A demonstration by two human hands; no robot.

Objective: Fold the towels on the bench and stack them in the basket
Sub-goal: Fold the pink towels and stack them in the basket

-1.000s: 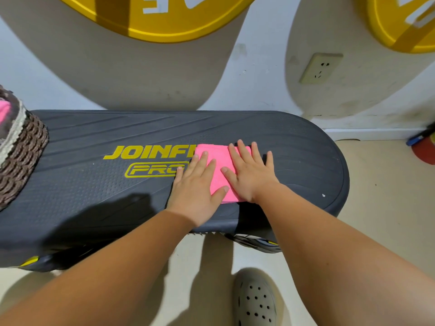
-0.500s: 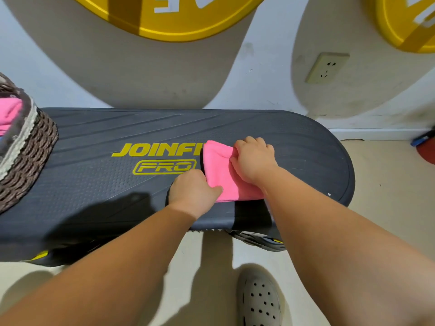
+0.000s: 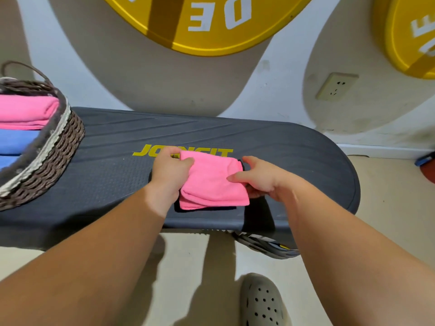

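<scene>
Fingers [image 3: 249, 160] of the left hand [image 3: 168, 175] and right hand [image 3: 261, 181] curl round opposite edges of the folded pink towel [image 3: 211, 187] at the middle of the bench [image 3: 294, 149], so it should travel level, layers pinched together, to the basket [image 3: 56, 147] on the bench's left end.

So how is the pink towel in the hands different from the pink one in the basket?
The held pink towel is gripped by the left hand and right hand over the bench; the stacked pink towel lies untouched in the basket. The held one is alone; the stacked one tops blue towels. Both are folded.
</scene>
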